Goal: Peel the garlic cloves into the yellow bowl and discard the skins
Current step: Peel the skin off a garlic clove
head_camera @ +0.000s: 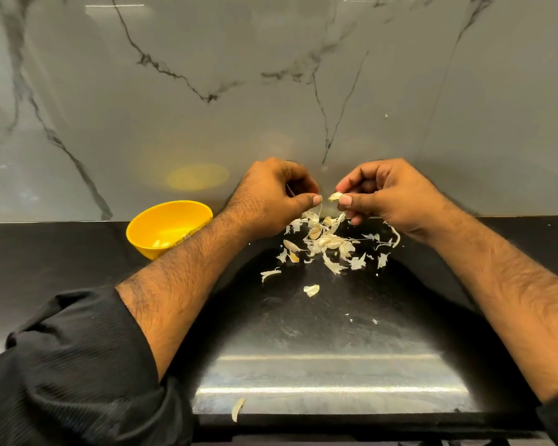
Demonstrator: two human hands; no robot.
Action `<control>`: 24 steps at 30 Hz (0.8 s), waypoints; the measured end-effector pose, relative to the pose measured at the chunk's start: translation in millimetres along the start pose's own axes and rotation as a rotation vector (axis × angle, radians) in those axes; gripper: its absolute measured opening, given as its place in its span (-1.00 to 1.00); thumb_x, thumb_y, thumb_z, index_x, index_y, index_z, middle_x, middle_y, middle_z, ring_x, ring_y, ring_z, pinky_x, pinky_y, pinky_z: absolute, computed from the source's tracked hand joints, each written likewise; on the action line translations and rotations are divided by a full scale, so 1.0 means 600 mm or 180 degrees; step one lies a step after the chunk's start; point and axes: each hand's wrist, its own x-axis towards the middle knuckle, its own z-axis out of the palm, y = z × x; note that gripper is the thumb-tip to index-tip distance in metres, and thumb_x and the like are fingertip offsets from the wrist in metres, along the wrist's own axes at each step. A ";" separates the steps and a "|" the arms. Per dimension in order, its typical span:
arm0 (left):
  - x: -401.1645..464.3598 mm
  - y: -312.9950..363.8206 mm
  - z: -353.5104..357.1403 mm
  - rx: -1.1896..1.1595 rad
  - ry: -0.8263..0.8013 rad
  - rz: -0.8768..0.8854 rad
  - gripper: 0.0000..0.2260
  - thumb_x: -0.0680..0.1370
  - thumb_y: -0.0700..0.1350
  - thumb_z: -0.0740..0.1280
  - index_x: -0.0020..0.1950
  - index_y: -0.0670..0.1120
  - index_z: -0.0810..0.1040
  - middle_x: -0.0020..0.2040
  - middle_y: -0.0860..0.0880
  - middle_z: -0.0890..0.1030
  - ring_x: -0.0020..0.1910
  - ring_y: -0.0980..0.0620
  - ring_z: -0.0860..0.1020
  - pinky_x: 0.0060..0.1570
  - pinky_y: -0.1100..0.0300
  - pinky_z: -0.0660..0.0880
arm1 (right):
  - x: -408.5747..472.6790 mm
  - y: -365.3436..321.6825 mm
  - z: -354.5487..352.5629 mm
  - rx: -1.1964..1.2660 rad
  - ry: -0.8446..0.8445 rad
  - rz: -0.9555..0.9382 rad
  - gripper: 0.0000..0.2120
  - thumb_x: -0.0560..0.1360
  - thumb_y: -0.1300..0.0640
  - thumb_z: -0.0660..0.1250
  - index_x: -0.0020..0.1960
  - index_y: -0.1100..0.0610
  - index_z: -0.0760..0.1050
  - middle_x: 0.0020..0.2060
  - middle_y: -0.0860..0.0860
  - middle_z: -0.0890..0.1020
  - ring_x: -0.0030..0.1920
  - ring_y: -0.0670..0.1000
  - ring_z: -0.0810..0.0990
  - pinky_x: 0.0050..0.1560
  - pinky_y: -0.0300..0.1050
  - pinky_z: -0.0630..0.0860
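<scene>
Fingers of the right hand (390,194) pinch a garlic clove (335,197) above the skins (326,243) near the counter's (319,333) back edge; the left hand (271,201) pinches a skin strand. The yellow bowl (149,230) sits back left.

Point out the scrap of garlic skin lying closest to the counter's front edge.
The lone skin scrap at the front edge of the counter, beside the left sleeve, far from the main pile.

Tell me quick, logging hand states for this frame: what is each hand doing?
Left hand: fingers curled, pinching a thin strand of garlic skin.
Right hand: fingers curled, pinching a garlic clove.
</scene>
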 end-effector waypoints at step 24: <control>-0.005 0.010 0.002 -0.0217 -0.0076 0.0399 -0.90 0.64 -0.10 0.46 0.10 -0.09 0.73 -0.15 0.05 0.73 -0.21 0.11 0.72 -0.09 0.07 0.72 | 0.001 0.005 0.000 0.0318 -0.0114 -0.0003 -0.85 0.54 0.35 0.46 0.11 0.32 0.66 -0.10 0.24 0.74 -0.18 0.10 0.74 -0.22 -0.12 0.70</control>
